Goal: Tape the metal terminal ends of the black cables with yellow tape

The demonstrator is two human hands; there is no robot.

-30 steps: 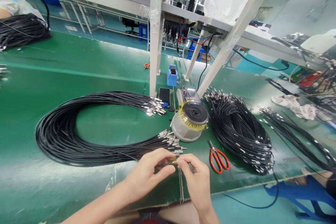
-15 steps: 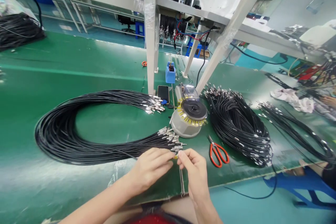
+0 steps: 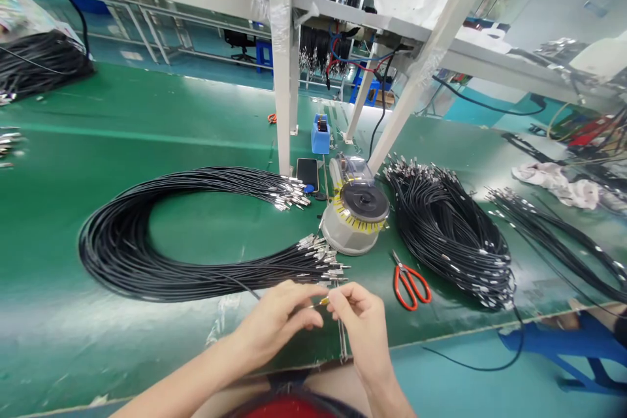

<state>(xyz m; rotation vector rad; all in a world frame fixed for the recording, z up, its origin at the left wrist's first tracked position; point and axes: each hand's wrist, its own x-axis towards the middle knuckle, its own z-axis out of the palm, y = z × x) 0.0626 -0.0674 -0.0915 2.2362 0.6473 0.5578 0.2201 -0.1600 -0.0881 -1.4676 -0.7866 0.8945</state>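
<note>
Both hands are up near the front edge of the green bench mat (image 3: pixel 122 144), pinched together on something tiny. The left hand (image 3: pixel 277 317) has its fingers curled in, almost closed, and the right hand (image 3: pixel 365 330) is pinching with thumb and index. Between the 2 sits a yellow-tagged cable end (image 3: pixel 322 302). It's so small that I can't make out exactly which fingertips have it, but both hands are right on it.

Just above the hands, the metal-tipped ends of a big black cable coil (image 3: pixel 147 255) fan out toward them. Above the right hand is a round grey dispenser (image 3: pixel 343 238) with yellow tabs around its rim and a black hub on top, and a clear plastic case (image 3: pixel 349 170) sits right behind it. Farther up is a small blue box (image 3: pixel 320 134) with something black standing inside. To the right of the right hand, red-handled scissors (image 3: pixel 411 287) lie on the mat, just beside a second black cable bundle (image 3: pixel 450 235).
</note>
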